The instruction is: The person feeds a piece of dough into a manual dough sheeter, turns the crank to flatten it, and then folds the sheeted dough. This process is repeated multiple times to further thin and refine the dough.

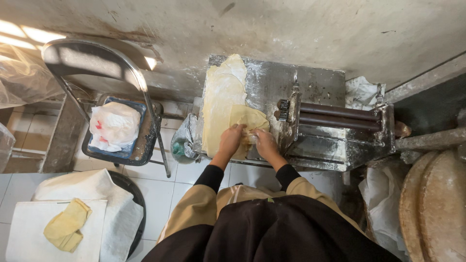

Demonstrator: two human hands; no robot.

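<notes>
Hands — left (231,139), right (264,142) — on soft, floury yellow dough sheet (224,104)

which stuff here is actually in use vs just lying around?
In use: left hand, right hand, folded dough sheet, floured metal table, rollers.
Lying about: folding chair, white bag, yellow cloth.

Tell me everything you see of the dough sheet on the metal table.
The dough sheet is pale yellow, soft and thin, lying in a long strip on the floured metal table left of the rollers. Its near end is folded into a darker yellow flap. The left hand and right hand both press on that folded end. Its far end reaches the table's back edge.
</notes>
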